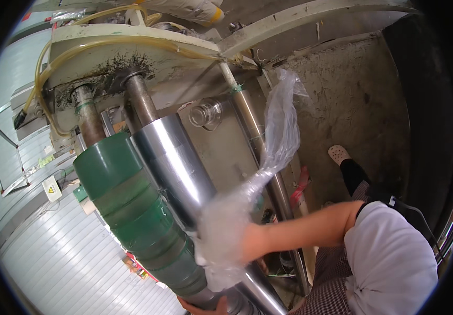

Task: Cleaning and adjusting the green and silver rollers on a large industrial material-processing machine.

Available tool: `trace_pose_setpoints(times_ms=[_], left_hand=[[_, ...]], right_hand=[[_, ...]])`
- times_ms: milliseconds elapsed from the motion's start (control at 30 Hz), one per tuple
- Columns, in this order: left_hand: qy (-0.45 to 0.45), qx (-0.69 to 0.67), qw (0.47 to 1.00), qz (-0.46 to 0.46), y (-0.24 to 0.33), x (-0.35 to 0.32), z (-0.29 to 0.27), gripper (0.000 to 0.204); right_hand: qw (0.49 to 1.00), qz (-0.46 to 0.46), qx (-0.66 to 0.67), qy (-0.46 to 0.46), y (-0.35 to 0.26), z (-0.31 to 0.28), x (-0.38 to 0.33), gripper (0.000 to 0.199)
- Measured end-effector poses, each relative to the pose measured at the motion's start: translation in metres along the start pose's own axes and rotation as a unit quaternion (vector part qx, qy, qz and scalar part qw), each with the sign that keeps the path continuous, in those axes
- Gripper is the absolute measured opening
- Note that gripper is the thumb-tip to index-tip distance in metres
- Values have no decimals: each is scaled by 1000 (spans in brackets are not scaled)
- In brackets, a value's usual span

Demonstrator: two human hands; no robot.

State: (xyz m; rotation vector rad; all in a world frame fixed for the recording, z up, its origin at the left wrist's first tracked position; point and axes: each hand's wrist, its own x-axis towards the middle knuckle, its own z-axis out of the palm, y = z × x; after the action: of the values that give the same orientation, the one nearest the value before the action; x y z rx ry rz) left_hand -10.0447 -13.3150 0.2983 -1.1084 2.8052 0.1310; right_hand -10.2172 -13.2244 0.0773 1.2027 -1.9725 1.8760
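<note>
My right hand (255,241), blurred by motion, is closed on a bunched length of clear plastic film (282,123). Part of the film trails up and away from the hand; the rest spreads in a smear over the rollers. Beneath it slants a shiny metal roller (171,152). Alongside, to the left, runs a thick roller wrapped in green bands (145,218). At the bottom edge my left hand (205,307) touches the lower end of the rollers, its visible fingers apart. Most of that hand is cut off by the picture's edge.
A pale machine frame (184,65) carries the roller shafts, with a yellowish hose (105,44) along it. A thinner metal bar (271,184) stands right of the rollers. Clear round rolls (205,113) sit behind. A clog (337,154) is on the concrete floor (357,100).
</note>
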Motion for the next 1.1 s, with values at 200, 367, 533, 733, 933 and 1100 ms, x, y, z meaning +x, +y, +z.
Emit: trace_pose_setpoints(times_ms=[200, 367, 533, 733, 933, 1100], left_hand=[[7, -37, 999, 5, 12, 3, 6, 114], [21, -69, 997, 40, 3, 2, 5, 114], [16, -1, 998, 61, -16, 0, 5, 114], [19, -34, 997, 59, -3, 1, 5, 116], [16, -32, 999, 34, 9, 7, 6, 115], [21, -35, 998, 48, 4, 5, 5, 115]], right_hand=[[994, 0, -106, -23, 125, -83, 125, 32], [995, -15, -68, -75, 131, -83, 128, 46], [971, 80, 201, -97, 63, -2, 25, 53], [986, 130, 96, 49, 96, -21, 52, 24], [885, 211, 97, 404, 48, 33, 53, 36], [927, 223, 147, 263, 36, 10, 34, 33]])
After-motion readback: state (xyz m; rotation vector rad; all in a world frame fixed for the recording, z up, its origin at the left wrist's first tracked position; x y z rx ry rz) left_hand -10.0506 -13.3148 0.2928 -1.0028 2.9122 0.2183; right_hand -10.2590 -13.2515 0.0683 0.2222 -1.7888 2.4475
